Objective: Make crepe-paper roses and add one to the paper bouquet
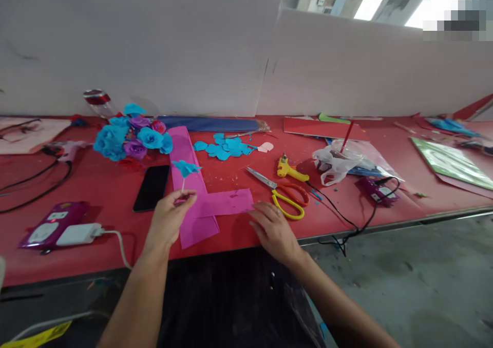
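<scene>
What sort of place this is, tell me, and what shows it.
Probably a craft workshop for artificial flowers: a bunch of blue and purple flowers, a pile of blue petal-shaped pieces and a yellow glue gun.

The person's bare left forearm (140, 291) rises steeply from the lower edge of the view to the left hand (169, 215), its thumb and fingertips drawn together in a pinch. The bare right forearm (339, 297) slants inward from the lower right; the right hand (277, 235), back upward, reaches leftward with fingers loosely bent. The two hands are apart.
</scene>
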`<action>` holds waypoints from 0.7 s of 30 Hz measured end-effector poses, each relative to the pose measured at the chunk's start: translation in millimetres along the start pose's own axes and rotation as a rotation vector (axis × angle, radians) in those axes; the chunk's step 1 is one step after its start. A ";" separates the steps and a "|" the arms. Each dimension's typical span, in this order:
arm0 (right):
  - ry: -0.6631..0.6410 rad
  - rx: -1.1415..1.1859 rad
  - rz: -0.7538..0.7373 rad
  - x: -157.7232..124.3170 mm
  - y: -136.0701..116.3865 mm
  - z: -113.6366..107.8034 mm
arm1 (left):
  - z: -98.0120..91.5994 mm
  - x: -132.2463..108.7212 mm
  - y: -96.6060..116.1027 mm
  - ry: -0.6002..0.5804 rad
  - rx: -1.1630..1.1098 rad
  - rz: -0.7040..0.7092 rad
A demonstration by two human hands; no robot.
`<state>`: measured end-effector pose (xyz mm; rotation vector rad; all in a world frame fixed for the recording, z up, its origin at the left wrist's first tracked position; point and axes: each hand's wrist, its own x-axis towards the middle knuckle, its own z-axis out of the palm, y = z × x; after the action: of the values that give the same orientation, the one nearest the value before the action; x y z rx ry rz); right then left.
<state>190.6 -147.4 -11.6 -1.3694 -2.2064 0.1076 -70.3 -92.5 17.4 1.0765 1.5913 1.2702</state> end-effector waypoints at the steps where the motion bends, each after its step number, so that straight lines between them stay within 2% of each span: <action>1: 0.025 -0.042 0.055 -2.0 9.6 -6.4 | 7.5 -4.4 0.6 -0.039 -0.018 -0.026; 4: 0.035 -0.222 0.275 -6.3 44.1 -26.5 | 26.3 -17.2 -3.0 -0.144 -0.120 -0.091; 6: -0.071 -0.284 0.353 -6.1 64.6 -37.7 | 34.8 -24.1 -6.9 -0.197 -0.224 -0.130; 9: -0.240 -0.288 0.359 1.9 81.8 -48.3 | 41.6 -30.3 -10.8 -0.220 -0.326 -0.147; 13: -0.408 -0.335 0.405 23.1 82.1 -55.3 | 45.4 -32.1 -14.1 -0.211 -0.316 -0.158; 15: -0.453 -0.339 0.427 33.5 77.7 -58.9 | 48.8 -32.0 -16.0 -0.206 -0.309 -0.171; 18: -0.461 -0.307 0.464 43.6 71.6 -64.7 | 56.6 -32.3 -18.0 -0.189 -0.351 -0.145; 21: -0.404 -0.243 0.514 44.0 70.7 -66.1 | 62.6 -33.1 -18.7 -0.229 -0.384 -0.133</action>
<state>264.5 -89.5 38.5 -2.1938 -2.1685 0.3350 -3.5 -108.2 -8.3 0.8253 1.1680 1.2489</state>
